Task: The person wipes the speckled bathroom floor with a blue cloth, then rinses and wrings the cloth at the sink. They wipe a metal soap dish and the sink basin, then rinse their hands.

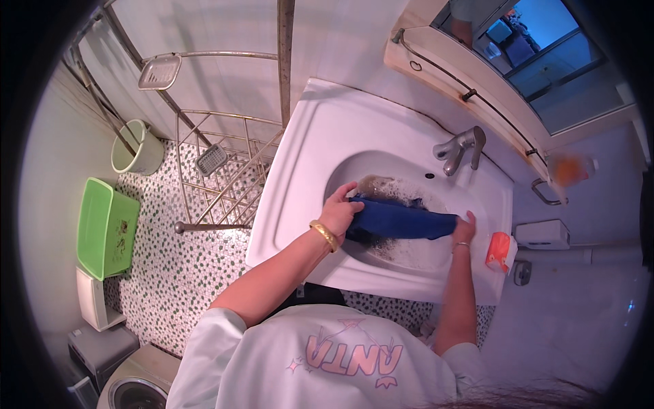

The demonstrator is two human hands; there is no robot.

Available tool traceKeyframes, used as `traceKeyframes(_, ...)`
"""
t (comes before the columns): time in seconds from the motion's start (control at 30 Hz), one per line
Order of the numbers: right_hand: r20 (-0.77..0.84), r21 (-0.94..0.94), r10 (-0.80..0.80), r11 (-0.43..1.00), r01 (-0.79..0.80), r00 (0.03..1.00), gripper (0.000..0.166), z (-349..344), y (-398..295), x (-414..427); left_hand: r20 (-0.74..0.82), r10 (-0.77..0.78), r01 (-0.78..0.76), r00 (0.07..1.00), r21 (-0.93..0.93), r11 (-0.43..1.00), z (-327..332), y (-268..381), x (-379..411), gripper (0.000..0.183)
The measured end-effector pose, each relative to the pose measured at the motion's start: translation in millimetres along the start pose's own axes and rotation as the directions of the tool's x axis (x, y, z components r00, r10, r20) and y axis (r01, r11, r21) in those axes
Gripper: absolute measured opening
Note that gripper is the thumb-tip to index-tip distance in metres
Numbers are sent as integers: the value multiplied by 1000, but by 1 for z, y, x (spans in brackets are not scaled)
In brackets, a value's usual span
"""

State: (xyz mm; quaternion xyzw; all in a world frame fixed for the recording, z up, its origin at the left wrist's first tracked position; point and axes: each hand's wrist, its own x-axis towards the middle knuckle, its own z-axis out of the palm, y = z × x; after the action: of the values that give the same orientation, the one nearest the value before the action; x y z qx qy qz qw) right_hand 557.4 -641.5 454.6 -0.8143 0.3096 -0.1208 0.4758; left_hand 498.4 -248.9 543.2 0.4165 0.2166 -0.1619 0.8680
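A wet blue cloth garment (403,219) is stretched between my two hands over a white ceramic washbasin (301,204). My left hand (343,212), with a gold bangle at the wrist, grips its left end. At the other end, my right hand (464,230) holds the garment's right edge. Foamy, murky water (396,189) lies in the bowl around and below the cloth. Some darker blue fabric shows under the stretched part, and its shape is mostly hidden.
A metal mixer tap (457,151) stands behind the bowl. An orange and white packet (499,251) rests on the basin's right rim. To the left are a metal rack (225,194), a green plastic tub (104,230) and a pale bucket (138,148). A mirror cabinet (475,84) hangs above.
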Motion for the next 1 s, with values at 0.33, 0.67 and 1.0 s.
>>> traceKeyframes(0.33, 572, -8, -94, 993, 120, 815, 39, 105, -43, -148, -252, -245, 337, 936, 447, 829, -12, -90, 56, 82)
traceKeyframes(0.67, 492, 268, -665, 730, 629, 562, 21, 82, -159, -239, 472, -369, 563, 801, -380, 734, -14, -82, 75, 50)
traceKeyframes(1.0, 297, -68, -626, 739, 671, 720, 39, 113, -126, -166, 36, -115, 118, 993, -116, 986, 14, -84, 45, 30)
